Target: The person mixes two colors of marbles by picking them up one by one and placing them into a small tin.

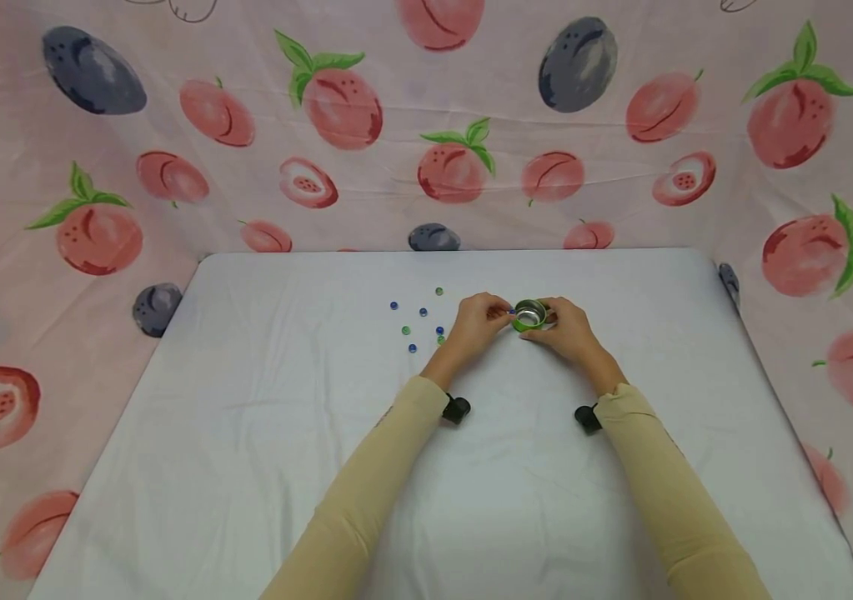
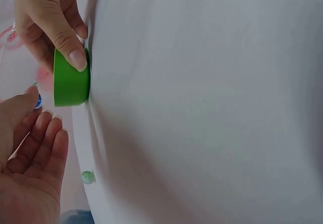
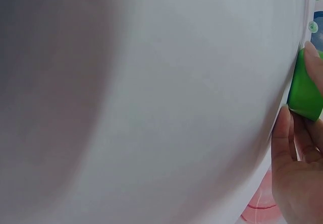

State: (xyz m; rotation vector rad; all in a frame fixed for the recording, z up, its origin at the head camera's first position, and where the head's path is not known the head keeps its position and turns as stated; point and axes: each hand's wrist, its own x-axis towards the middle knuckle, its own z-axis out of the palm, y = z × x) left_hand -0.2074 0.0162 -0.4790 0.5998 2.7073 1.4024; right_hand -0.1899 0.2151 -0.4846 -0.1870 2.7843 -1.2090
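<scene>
My left hand pinches a blue marble between thumb and fingertips, at the left side of a small green bowl. Inside, the bowl is shiny metal, as the head view shows from above. My right hand grips the bowl from its right side, thumb along the near wall and fingers behind it. The bowl stands upright on the white tabletop, its opening facing up. In the right wrist view, the bowl and part of the right hand are cut off by the frame's edge.
Left of the hands, loose blue marbles and green marbles lie scattered on the white-covered table. One green marble lies close by the left wrist. A fruit-print cloth hangs behind the table and along both sides.
</scene>
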